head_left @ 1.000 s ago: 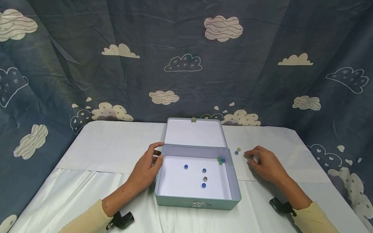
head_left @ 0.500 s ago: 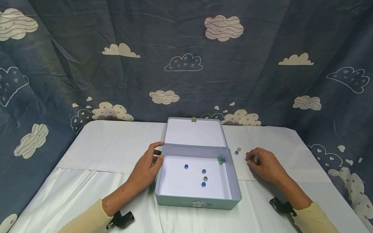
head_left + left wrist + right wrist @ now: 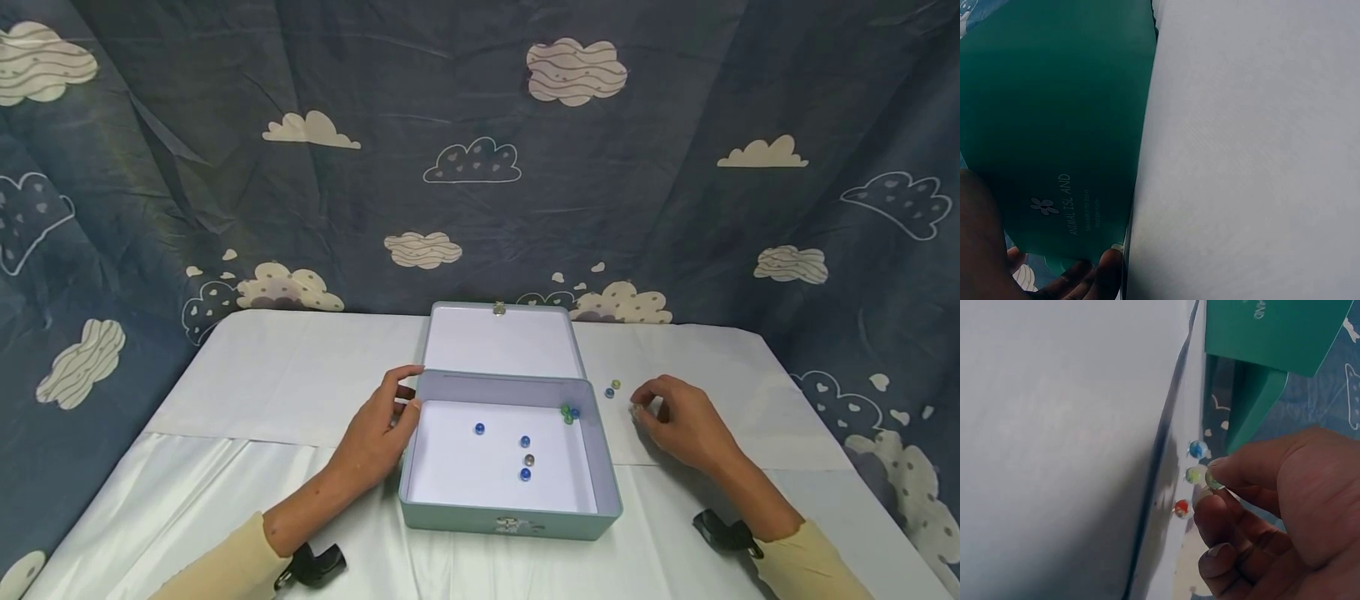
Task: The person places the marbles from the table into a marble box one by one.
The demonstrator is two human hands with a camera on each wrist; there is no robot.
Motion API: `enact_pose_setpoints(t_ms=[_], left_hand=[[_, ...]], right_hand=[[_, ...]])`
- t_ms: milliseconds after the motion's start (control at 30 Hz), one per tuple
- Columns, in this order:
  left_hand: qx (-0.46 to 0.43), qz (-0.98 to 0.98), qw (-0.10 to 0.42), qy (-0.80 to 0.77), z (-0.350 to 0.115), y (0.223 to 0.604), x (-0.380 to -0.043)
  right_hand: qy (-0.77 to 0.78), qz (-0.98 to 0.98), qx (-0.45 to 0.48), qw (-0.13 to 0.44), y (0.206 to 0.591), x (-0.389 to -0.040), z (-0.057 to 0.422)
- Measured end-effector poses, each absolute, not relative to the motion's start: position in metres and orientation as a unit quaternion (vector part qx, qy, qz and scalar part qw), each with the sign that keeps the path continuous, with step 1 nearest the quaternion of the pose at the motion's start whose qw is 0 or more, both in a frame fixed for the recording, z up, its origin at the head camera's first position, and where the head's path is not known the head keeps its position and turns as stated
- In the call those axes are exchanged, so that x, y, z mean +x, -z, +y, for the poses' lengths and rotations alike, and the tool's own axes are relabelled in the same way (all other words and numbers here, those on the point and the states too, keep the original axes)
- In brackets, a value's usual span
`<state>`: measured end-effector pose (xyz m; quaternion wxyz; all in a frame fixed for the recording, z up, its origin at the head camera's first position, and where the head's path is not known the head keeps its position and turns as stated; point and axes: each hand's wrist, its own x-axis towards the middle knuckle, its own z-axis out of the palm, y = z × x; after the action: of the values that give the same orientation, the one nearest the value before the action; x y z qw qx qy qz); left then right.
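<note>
"What's in the head view?"
"An open, rectangular green metal box (image 3: 513, 522) on the white-covered tabletop (image 3: 300, 358), round glass marbles (image 3: 525, 442) inside; the left hand (image 3: 372, 437) touches its left side."

"Left wrist?"
"Bent fingers (image 3: 1108, 272) at the far-left corner; whether they grip, I can't tell."

"Right wrist?"
"The right hand (image 3: 1300, 500) pinches a clear greenish marble (image 3: 1212, 479), right of the box, beside loose marbles (image 3: 1182, 509). Picking up, I'd judge; next calls for a steady pinch."

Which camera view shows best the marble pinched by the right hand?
The right wrist view: the greenish marble appears close there, though the right hand partly covers it. The head view barely shows it, very small; the left wrist view does not.
</note>
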<state>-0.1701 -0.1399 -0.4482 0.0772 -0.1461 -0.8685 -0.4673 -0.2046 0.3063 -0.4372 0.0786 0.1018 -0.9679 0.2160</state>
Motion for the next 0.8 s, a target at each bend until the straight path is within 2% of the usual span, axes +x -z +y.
enact_pose_setpoints(t_ms=[300,600,800], left_hand=[[-0.14,-0.871,0.073,0.465,-0.14,0.447,-0.17],[-0.148,-0.869,0.078,0.465,-0.14,0.447,-0.17],[-0.147,-0.869,0.078,0.466,-0.14,0.448,-0.169]], right_hand=[[-0.227,-0.964,0.113,0.083,0.424,-0.197,0.295],[-0.236,-0.946,0.17,0.145,0.412,-0.185,0.281],[-0.246,-0.935,0.196,0.164,0.404,-0.176,0.27]])
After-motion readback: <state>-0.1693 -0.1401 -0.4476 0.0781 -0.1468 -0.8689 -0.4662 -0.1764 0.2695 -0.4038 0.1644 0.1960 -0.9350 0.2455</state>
